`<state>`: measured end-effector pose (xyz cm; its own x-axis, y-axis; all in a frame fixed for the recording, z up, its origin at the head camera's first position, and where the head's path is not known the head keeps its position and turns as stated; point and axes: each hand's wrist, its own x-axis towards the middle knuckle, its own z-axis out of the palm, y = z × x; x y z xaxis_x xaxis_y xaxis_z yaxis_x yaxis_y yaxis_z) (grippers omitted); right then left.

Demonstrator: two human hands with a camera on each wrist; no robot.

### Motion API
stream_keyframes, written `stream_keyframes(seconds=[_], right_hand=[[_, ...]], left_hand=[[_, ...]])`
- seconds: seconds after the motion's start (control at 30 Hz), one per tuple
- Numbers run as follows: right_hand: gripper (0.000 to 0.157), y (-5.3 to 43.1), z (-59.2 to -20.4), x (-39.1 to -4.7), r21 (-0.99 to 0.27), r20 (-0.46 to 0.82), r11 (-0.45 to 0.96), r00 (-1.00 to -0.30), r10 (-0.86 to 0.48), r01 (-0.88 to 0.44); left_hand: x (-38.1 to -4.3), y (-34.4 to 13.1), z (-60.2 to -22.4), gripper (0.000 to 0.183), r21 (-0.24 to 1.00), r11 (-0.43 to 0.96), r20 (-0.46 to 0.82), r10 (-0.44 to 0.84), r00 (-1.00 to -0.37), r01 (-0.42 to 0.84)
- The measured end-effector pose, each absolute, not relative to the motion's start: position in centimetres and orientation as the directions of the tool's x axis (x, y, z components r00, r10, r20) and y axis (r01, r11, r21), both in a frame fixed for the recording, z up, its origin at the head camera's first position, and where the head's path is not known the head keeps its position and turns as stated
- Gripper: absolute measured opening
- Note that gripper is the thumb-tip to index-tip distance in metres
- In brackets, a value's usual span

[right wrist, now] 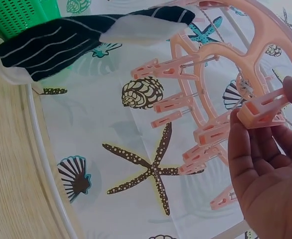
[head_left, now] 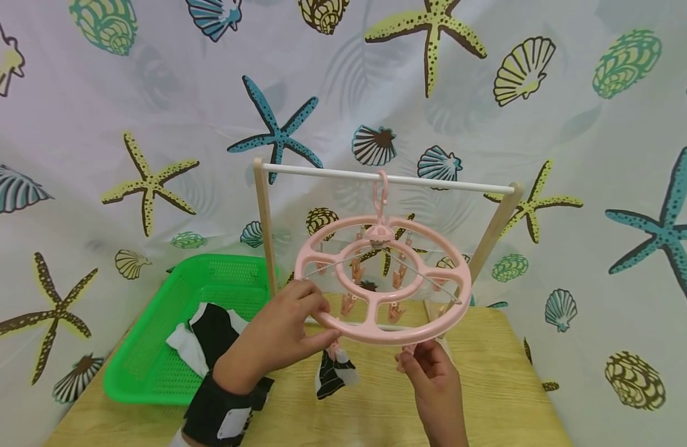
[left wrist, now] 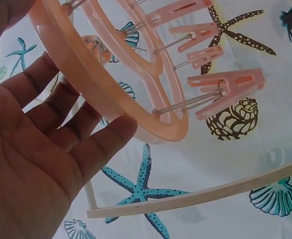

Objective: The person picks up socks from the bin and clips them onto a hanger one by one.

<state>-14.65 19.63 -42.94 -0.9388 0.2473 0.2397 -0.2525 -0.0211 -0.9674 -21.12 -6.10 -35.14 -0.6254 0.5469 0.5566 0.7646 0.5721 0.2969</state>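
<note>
A pink round clip hanger (head_left: 371,336) hangs by its hook from a white rod. My left hand (head_left: 282,332) holds the near left of its outer rim, and the left wrist view shows the fingers (left wrist: 103,144) against the ring. At the front of the ring, my right hand (head_left: 432,379) pinches a pink clothespin (right wrist: 263,107) between thumb and fingers; nothing shows in its jaws. A black sock (head_left: 334,374) with white parts and thin stripes dangles from another clip, between the two hands. Several other pink clips (right wrist: 176,69) hang from the hanger, bare.
The white rod (head_left: 321,172) spans a wooden stand (head_left: 265,223). At the left, a green basket (head_left: 148,347) contains black and white cloth items (head_left: 211,329). Everything stands on a wooden table (head_left: 499,385) before a curtain patterned with starfish and shells (head_left: 617,161).
</note>
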Motion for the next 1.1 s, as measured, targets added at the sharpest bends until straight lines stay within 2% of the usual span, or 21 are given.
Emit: stream_keyframes(seconds=[0.2, 0.43, 0.77, 0.93, 1.1], right_hand=[[0.019, 19.3, -43.0, -14.4, -0.968, 0.25, 0.031, -0.945, 0.212, -0.249], [0.006, 18.7, -43.6, -14.6, -0.913, 0.408, 0.086, -0.899, 0.162, -0.399], [0.013, 18.3, -43.8, -14.7, -0.943, 0.327, 0.118, -0.929, 0.174, -0.31], [0.015, 18.1, -43.9, -14.7, -0.955, 0.295, 0.093, -0.94, 0.174, -0.283], [0.015, 18.1, -43.9, -14.8, -0.957, 0.285, 0.1, -0.942, 0.177, -0.271]], left_hand=[[-21.4, -6.2, -35.3, 0.029, 0.305, 0.559, 0.551, 0.557, -0.621, 0.771], [-21.6, -6.2, -35.6, 0.028, 0.302, 0.559, 0.57, 0.544, -0.616, 0.773], [-21.9, -6.3, -36.6, 0.031, 0.312, 0.556, 0.65, 0.467, -0.6, 0.771], [-21.9, -6.7, -37.1, 0.032, 0.341, 0.554, 0.647, 0.447, -0.617, 0.759], [-21.8, -7.7, -37.5, 0.026, 0.412, 0.519, 0.665, 0.39, -0.637, 0.748]])
